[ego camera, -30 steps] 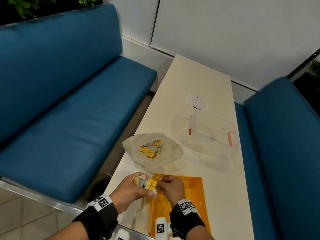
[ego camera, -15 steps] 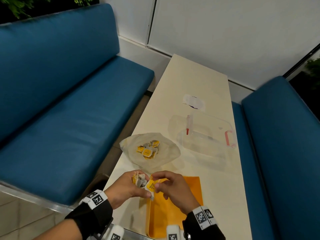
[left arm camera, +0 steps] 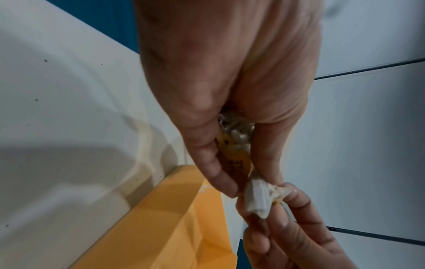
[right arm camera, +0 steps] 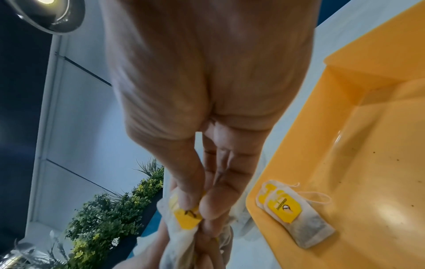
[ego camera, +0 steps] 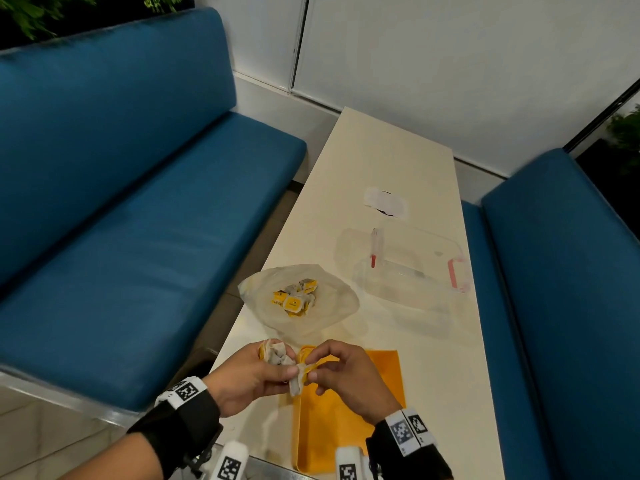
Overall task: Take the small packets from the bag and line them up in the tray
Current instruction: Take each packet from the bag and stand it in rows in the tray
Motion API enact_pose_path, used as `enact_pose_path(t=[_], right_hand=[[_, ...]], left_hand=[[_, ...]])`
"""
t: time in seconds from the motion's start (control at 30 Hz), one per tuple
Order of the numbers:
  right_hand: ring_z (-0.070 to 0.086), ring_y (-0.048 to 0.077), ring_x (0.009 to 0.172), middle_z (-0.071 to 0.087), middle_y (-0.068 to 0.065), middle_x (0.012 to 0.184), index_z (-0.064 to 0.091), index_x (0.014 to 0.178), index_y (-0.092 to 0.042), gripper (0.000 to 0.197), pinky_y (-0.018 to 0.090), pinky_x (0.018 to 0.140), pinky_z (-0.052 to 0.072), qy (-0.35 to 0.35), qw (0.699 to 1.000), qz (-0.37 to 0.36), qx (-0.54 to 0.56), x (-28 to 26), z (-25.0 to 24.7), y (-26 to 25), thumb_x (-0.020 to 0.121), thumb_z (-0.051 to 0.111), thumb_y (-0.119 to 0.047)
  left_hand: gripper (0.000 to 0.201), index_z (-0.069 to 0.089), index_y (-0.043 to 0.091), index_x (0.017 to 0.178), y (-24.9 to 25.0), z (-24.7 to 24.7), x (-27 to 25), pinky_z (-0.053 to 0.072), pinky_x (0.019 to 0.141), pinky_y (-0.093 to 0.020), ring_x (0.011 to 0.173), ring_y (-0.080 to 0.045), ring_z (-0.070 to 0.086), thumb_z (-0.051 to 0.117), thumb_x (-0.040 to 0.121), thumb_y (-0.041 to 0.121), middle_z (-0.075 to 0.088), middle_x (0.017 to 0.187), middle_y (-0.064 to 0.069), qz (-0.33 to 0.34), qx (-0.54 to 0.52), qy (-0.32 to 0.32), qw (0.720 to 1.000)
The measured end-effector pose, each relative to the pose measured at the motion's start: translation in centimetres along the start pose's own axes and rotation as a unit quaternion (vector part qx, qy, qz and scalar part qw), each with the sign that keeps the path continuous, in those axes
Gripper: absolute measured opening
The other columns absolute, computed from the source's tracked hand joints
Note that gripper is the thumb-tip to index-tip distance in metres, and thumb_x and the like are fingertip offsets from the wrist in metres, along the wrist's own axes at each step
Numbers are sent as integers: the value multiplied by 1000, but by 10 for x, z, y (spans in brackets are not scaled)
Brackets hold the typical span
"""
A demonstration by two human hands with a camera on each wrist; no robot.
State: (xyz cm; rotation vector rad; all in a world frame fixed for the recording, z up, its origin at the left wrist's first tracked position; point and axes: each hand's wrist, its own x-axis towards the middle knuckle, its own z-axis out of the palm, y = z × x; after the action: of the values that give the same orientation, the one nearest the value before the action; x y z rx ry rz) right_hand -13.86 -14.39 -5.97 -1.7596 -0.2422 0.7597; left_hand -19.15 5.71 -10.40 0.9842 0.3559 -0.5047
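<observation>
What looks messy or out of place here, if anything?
Little. The packet in the tray lies askew at the tray's corner edge, and the left hand grips a tangled bunch while the right hand pulls one free.

"INSPIRED" is printed in dark letters on the yellow tag (right arm camera: 284, 206) of the tea packet (right arm camera: 299, 213) lying in the yellow tray (right arm camera: 358, 138). Other print is too blurred to be read.
</observation>
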Motion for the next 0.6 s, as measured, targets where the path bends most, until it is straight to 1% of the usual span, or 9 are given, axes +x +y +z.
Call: enact_pose_path(t=[0.1,0.17,0.23,0.3,0.4,0.43,0.5,0.53,0.6], right_hand=[[71,23,77,70,16,92,66,91,-2,14,32,66,56,2,1000,-9,13,1,1,2,84,68,10],[71,24,77,69,16,96,65,89,-1,15,33,68,56,5,1000,-14,23,2,0,3,83,69,12],[69,23,75,69,13,100,66,85,-5,17,33,67,57,10,999,-26,21,1,-1,3,82,70,12],[66,19,77,69,8,104,69,81,-11,21,31,65,55,15,998,-55,-10,1,-2,5,79,74,9],[66,16,91,69,-1,105,72,80,-15,19,21,69,49,18,992,-101,-73,-1,-4,3,75,79,1],[66,17,93,69,-3,105,72,80,-17,19,20,69,47,17,990,-109,-83,-1,-5,2,75,80,0],[65,22,94,69,-5,104,72,79,-20,20,24,68,48,12,990,-118,-79,-2,-6,-2,75,80,-2],[64,26,95,69,-3,103,72,79,-21,20,28,69,50,8,990,-123,-70,-2,-6,-4,76,80,-3],[63,33,93,71,4,98,73,80,-24,18,42,75,54,6,991,-126,-54,-3,-5,-8,76,79,-8]], left_hand=[[20,63,3,103,1,2,0,61,77,-36,91,-31,72,72,86,-3,70,97,-21,-9,-41,17,999],[21,62,2,104,1,2,-1,61,75,-35,91,-31,73,71,87,-4,71,98,-21,-11,-60,26,998],[21,62,2,105,1,2,-1,61,72,-33,89,-29,74,71,87,-5,72,97,-20,-14,-72,33,997],[18,62,3,102,2,3,-2,61,69,-32,85,-27,74,69,88,-5,72,93,-18,-15,-78,35,996],[13,64,3,100,2,5,-3,61,69,-32,82,-24,74,68,89,-3,72,91,-16,-19,-85,34,996],[13,64,3,101,3,5,-3,62,70,-33,83,-25,73,68,90,-1,72,93,-17,-21,-92,36,995],[16,65,2,105,2,5,-4,63,75,-35,86,-26,73,69,90,2,72,97,-19,-24,-102,39,994],[17,65,2,106,2,4,-4,64,78,-36,87,-26,72,69,89,3,72,98,-19,-24,-102,38,994],[17,65,3,104,0,3,-4,62,83,-37,88,-25,72,70,88,5,72,98,-18,-24,-93,35,995]])
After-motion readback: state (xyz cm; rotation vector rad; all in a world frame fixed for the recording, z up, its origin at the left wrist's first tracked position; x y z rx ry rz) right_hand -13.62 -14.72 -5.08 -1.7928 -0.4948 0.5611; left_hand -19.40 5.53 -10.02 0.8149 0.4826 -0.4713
